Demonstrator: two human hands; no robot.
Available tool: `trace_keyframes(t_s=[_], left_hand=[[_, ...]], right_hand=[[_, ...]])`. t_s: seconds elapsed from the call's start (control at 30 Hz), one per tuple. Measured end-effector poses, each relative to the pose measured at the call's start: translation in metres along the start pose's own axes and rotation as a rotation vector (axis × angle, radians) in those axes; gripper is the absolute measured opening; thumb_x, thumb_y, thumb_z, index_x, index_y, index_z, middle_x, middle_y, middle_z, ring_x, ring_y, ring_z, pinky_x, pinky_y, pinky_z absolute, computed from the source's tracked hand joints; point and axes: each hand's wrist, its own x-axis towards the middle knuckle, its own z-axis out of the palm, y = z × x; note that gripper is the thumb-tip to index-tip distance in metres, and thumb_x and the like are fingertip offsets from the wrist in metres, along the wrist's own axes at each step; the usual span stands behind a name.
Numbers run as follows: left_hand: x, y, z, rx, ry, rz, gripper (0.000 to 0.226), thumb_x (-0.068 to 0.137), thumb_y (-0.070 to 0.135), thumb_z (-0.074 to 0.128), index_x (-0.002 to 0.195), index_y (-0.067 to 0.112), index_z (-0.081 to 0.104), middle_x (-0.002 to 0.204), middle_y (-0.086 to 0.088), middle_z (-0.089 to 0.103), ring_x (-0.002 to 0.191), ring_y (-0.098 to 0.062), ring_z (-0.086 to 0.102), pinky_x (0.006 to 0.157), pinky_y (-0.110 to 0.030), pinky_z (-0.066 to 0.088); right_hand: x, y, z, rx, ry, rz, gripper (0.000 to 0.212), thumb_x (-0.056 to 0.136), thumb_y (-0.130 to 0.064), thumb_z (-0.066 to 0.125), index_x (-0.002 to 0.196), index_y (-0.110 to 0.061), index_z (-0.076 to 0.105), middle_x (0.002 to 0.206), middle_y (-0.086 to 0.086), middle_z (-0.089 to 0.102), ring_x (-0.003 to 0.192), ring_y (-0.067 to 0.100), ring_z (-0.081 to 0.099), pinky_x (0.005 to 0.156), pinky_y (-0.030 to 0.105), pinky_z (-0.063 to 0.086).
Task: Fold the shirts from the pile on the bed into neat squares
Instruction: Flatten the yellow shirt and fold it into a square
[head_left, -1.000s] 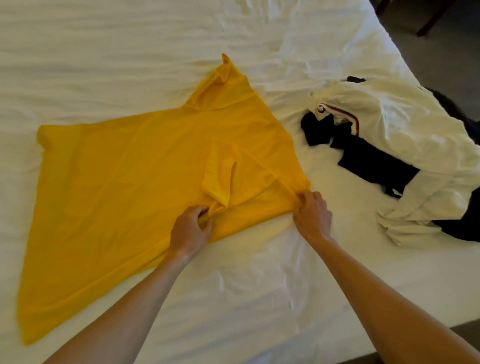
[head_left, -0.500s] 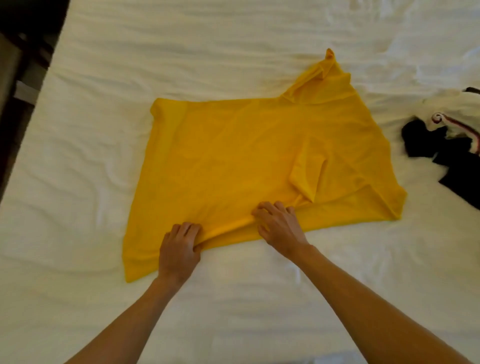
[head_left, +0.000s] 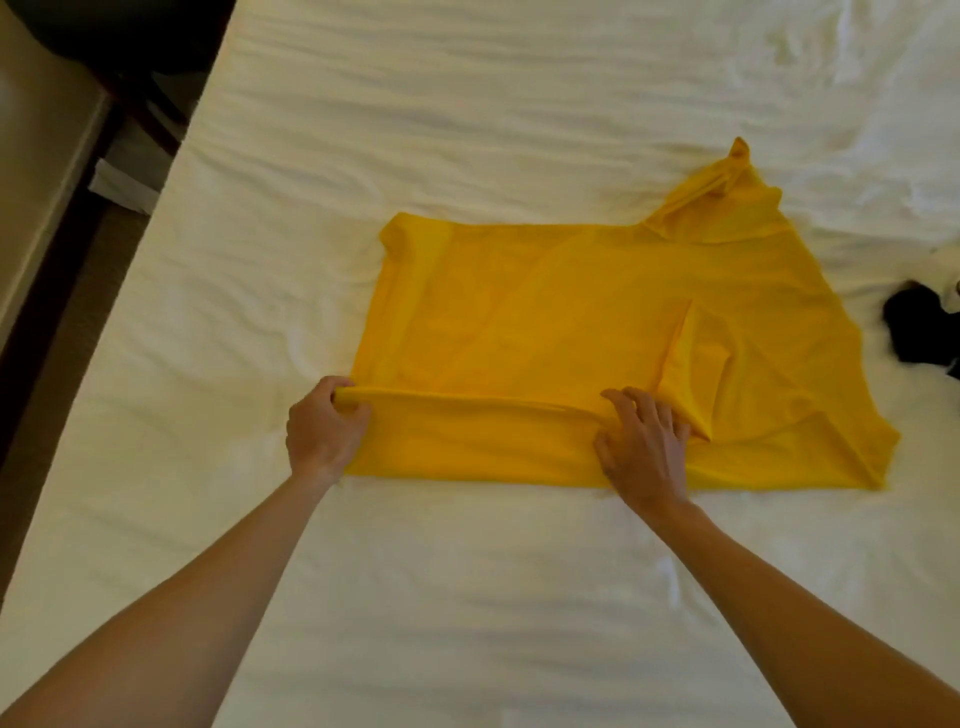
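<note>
I fold the near long edge of the yellow shirt (head_left: 571, 322) inward, and to do it well I should carry the folded strip up as one straight line, keeping both ends level so the crease runs parallel to the far edge. My left hand (head_left: 323, 434) grips the strip at its left end, fingers curled round the rolled edge with the thumb beneath. My right hand (head_left: 644, 447) rests flat on the cloth further along, fingers spread and pressing down where the strip meets the near sleeve. I judge the sleeve should be tucked flat under the fold first, since it lies creased and partly doubled over the body. The shirt lies spread on the white bed (head_left: 467, 597), centre to right of view, hem to my left and collar end to my right. Its far sleeve sticks out bunched toward the top right. The fabric looks thin and limp, with soft wrinkles across the middle. A dark garment (head_left: 911, 332) from the pile shows at the right edge, apart from the shirt.
</note>
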Motion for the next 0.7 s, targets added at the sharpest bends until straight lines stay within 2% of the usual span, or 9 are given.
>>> trace_keyframes(t_s=[0.07, 0.17, 0.27, 0.37, 0.43, 0.5, 0.57, 0.63, 0.7], left_hand=[[-0.002, -0.006, 0.005, -0.132, 0.078, -0.194, 0.037, 0.086, 0.022, 0.07, 0.121, 0.014, 0.063, 0.105, -0.004, 0.067, 0.091, -0.023, 0.059, 0.076, -0.031, 0.042], [-0.016, -0.013, 0.011, -0.153, 0.147, -0.302, 0.049, 0.086, 0.033, 0.072, 0.128, 0.012, 0.058, 0.113, -0.005, 0.066, 0.104, -0.028, 0.06, 0.083, -0.036, 0.044], [-0.031, -0.023, 0.021, 0.068, 0.15, -0.299, 0.049, 0.091, 0.049, 0.062, 0.118, 0.008, 0.059, 0.115, -0.013, 0.063, 0.107, -0.036, 0.057, 0.088, -0.047, 0.047], [-0.038, -0.028, 0.028, 0.282, 0.054, -0.261, 0.055, 0.096, 0.057, 0.047, 0.117, 0.007, 0.056, 0.111, -0.018, 0.064, 0.107, -0.04, 0.056, 0.09, -0.049, 0.04], [-0.038, -0.029, 0.024, 0.331, 0.019, -0.196, 0.054, 0.099, 0.056, 0.041, 0.114, 0.007, 0.055, 0.105, -0.021, 0.065, 0.101, -0.042, 0.059, 0.083, -0.046, 0.041], [-0.037, -0.033, 0.017, 0.325, 0.039, -0.13, 0.05, 0.1, 0.054, 0.04, 0.109, 0.007, 0.054, 0.098, -0.023, 0.065, 0.092, -0.044, 0.061, 0.07, -0.043, 0.041], [-0.038, -0.042, 0.007, 0.316, 0.081, -0.133, 0.049, 0.1, 0.054, 0.041, 0.106, 0.007, 0.053, 0.095, -0.025, 0.064, 0.089, -0.045, 0.06, 0.064, -0.041, 0.038], [-0.039, -0.049, 0.0, 0.301, 0.09, -0.198, 0.047, 0.1, 0.051, 0.044, 0.107, 0.007, 0.054, 0.099, -0.026, 0.063, 0.093, -0.045, 0.059, 0.067, -0.043, 0.04], [-0.042, -0.049, 0.0, 0.336, 0.104, -0.267, 0.044, 0.098, 0.045, 0.053, 0.119, 0.006, 0.052, 0.115, -0.026, 0.058, 0.108, -0.045, 0.053, 0.081, -0.051, 0.044]], right_hand=[[-0.017, -0.006, 0.002, -0.012, 0.007, -0.076, 0.06, 0.066, -0.031, 0.065, 0.124, -0.017, 0.06, 0.123, 0.009, 0.055, 0.105, 0.032, 0.049, 0.083, 0.047, 0.037], [-0.044, -0.013, 0.012, 0.007, -0.06, -0.296, 0.062, 0.062, -0.03, 0.07, 0.121, -0.018, 0.058, 0.119, 0.008, 0.053, 0.102, 0.033, 0.051, 0.08, 0.044, 0.04], [-0.058, -0.015, 0.027, -0.026, -0.102, -0.284, 0.046, 0.07, -0.026, 0.061, 0.116, -0.018, 0.061, 0.117, 0.007, 0.055, 0.096, 0.033, 0.054, 0.077, 0.043, 0.041], [-0.058, -0.015, 0.035, -0.046, -0.04, -0.251, 0.038, 0.081, -0.025, 0.049, 0.115, -0.017, 0.065, 0.116, 0.008, 0.06, 0.096, 0.033, 0.055, 0.077, 0.043, 0.042], [-0.055, -0.012, 0.034, -0.017, 0.007, -0.273, 0.032, 0.087, -0.022, 0.048, 0.109, -0.014, 0.07, 0.107, 0.008, 0.063, 0.091, 0.035, 0.059, 0.073, 0.043, 0.046], [-0.051, -0.012, 0.03, 0.058, 0.039, -0.313, 0.027, 0.089, -0.019, 0.051, 0.102, -0.012, 0.073, 0.095, 0.007, 0.065, 0.083, 0.035, 0.061, 0.066, 0.042, 0.051], [-0.048, -0.018, 0.026, 0.11, 0.045, -0.364, 0.023, 0.09, -0.017, 0.054, 0.1, -0.012, 0.074, 0.09, 0.005, 0.064, 0.08, 0.032, 0.061, 0.063, 0.041, 0.052], [-0.049, -0.029, 0.022, 0.139, 0.03, -0.433, 0.022, 0.089, -0.017, 0.056, 0.102, -0.013, 0.074, 0.093, 0.004, 0.065, 0.084, 0.029, 0.062, 0.065, 0.039, 0.053], [-0.052, -0.035, 0.018, 0.16, -0.036, -0.459, 0.027, 0.086, -0.023, 0.06, 0.108, -0.016, 0.073, 0.104, 0.003, 0.067, 0.095, 0.028, 0.062, 0.073, 0.039, 0.053]])
